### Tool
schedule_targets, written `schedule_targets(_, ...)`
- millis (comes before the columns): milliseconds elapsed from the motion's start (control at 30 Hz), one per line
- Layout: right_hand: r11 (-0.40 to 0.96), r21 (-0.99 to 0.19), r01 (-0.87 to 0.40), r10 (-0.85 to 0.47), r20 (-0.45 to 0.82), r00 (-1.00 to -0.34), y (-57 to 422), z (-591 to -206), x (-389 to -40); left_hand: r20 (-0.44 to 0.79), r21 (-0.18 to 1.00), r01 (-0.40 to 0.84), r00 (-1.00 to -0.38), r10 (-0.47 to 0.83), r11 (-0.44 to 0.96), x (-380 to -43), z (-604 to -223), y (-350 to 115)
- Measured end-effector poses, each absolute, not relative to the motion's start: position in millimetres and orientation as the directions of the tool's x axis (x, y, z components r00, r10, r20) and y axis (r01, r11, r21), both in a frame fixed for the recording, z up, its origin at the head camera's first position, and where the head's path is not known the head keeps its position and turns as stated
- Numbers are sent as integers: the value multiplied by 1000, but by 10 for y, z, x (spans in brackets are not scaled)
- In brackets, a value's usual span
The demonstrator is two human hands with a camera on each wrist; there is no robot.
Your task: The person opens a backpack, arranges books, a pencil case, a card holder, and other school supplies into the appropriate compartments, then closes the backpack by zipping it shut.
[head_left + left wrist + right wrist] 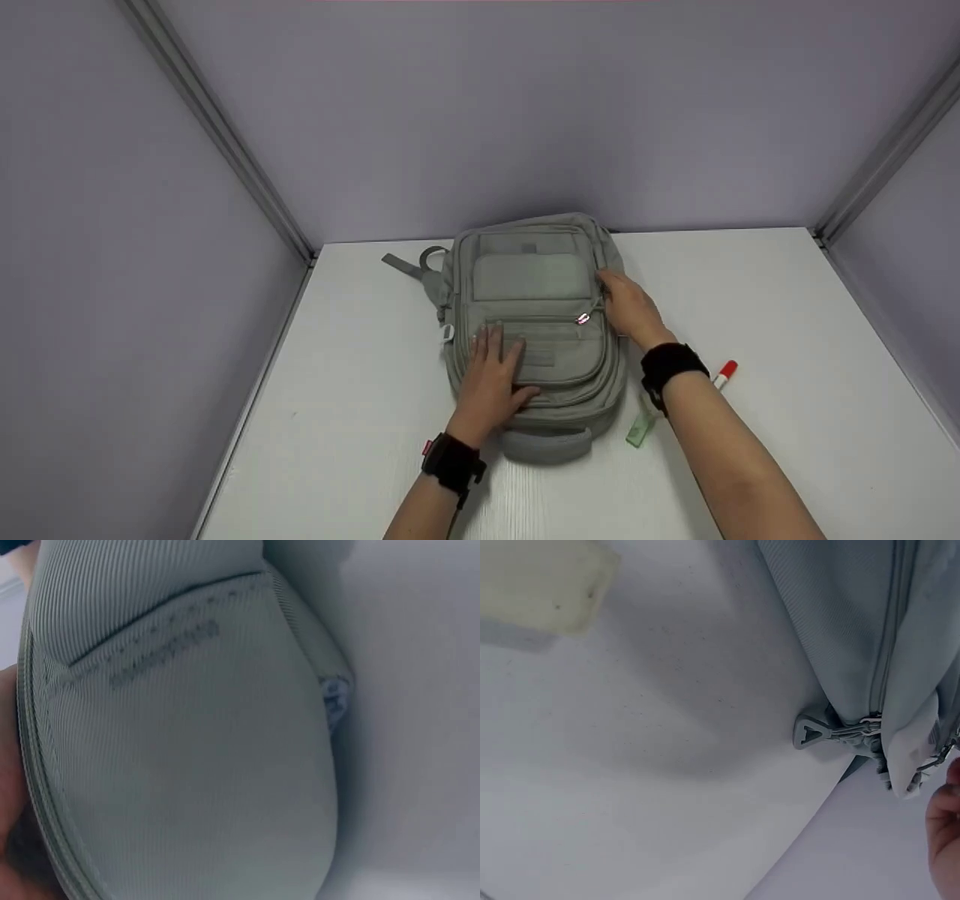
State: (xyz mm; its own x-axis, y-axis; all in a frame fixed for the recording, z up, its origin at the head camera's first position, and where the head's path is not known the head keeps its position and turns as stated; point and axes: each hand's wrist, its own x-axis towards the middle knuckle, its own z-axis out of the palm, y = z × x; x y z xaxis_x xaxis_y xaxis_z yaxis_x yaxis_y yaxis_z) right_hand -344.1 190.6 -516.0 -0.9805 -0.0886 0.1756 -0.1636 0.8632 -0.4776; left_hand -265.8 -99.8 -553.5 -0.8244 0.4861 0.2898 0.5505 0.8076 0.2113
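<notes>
A grey-green backpack [532, 277] lies on the white table, its top handle [547, 446] toward the person. Spread over the front pocket, the left hand [487, 386] rests with its fingers mostly straight. At the backpack's right edge, the right hand [631, 307] pinches a zipper pull [946, 753] with curled fingers. A shiny zipper pull [583, 319] lies on the pocket between the hands. The right wrist view also shows another zipper pull [810, 733] with a triangular end hanging at the bag's side. Ribbed fabric of the backpack [202, 765] fills much of the left wrist view.
Right of the backpack, a red-capped marker [726, 371] is partly hidden by the right forearm. A small green item [639, 429] lies near the bag's lower right. Straps [409, 268] stick out at left. Pale walls [487, 112] enclose the table.
</notes>
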Motion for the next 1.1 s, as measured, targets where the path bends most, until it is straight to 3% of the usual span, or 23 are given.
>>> schedule_targets(133,865,-466,-188,-148,120,-982,1906,-5191,-3427,291,171,526,-835,468,833,-2665,-5547,-989)
schedule_targets(400,880,-397,-259,-174,238,-956,1914,-5227,-3385,295,67,467,-853,430,881,-2657,-5592,-981)
schedule_targets(767,924,-282,-257,-179,274,-945,1879,-5236,-3397,274,72,460,-862,426,885,-2659,-5581,-990)
schedule_targets(1100,921,-294,-255,-181,258,-949,1894,-5315,-3372,298,118,467,-858,418,876,-2674,-5594,-1014)
